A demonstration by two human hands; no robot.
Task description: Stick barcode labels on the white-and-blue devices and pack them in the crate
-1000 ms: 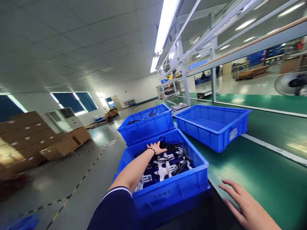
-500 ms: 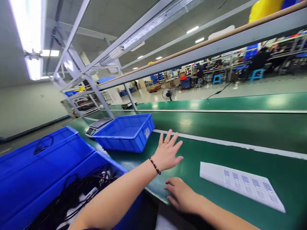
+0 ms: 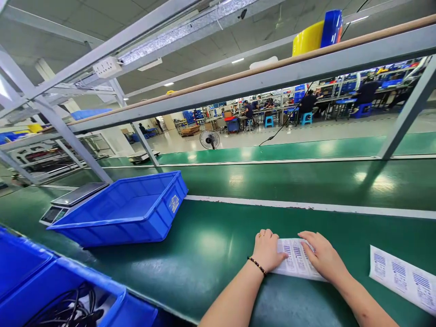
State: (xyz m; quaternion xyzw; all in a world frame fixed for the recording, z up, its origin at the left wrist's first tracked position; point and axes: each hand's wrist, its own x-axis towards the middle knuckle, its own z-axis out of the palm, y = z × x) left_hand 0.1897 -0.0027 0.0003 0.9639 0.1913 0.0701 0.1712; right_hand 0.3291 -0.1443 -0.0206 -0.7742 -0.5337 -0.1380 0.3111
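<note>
My left hand, with a bead bracelet on the wrist and a ring on one finger, lies curled on the left end of a white label sheet printed with blue barcode blocks. My right hand rests on the sheet's right part, fingers stretched flat toward the left hand. The sheet lies flat on the green worktop. A second label sheet lies apart at the right edge.
An empty blue bin stands on the worktop at the left, with a weighing scale behind it. A nearer blue bin holds black cables. A metal frame and shelf run overhead. A fan and seated people are far behind.
My view swung right from the cable bins to the worktop. My left hand left the cables, crossed over the table, and both hands came down onto the label sheet.
</note>
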